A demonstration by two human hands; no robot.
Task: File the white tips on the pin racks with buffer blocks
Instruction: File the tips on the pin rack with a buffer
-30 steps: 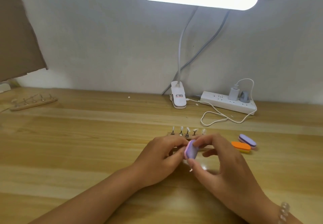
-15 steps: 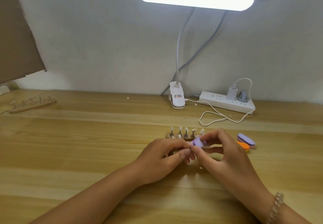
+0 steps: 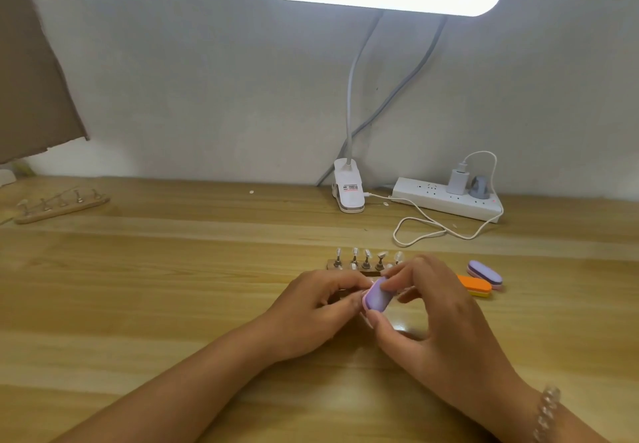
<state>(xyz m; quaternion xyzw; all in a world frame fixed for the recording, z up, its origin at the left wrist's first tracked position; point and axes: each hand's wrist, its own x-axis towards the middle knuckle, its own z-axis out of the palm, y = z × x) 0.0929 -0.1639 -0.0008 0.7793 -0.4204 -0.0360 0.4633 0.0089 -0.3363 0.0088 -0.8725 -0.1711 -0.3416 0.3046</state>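
Note:
A purple buffer block (image 3: 377,295) is pinched between the thumb and fingers of my right hand (image 3: 435,318) at the table's middle. My left hand (image 3: 318,307) meets it from the left, its fingertips curled on something small against the block; what it holds is hidden. Just behind the hands a dark pin rack (image 3: 363,262) stands with several upright pins that carry white tips. A second, light wooden pin rack (image 3: 60,205) lies at the far left of the table.
An orange buffer block (image 3: 475,285) and another purple buffer block (image 3: 485,273) lie to the right of the hands. A clip lamp base (image 3: 348,195), a white power strip (image 3: 449,200) and a looped white cable (image 3: 428,231) sit near the wall.
My right hand has turned the purple block so its broad face shows again and has moved it down slightly. My left hand stays against it.

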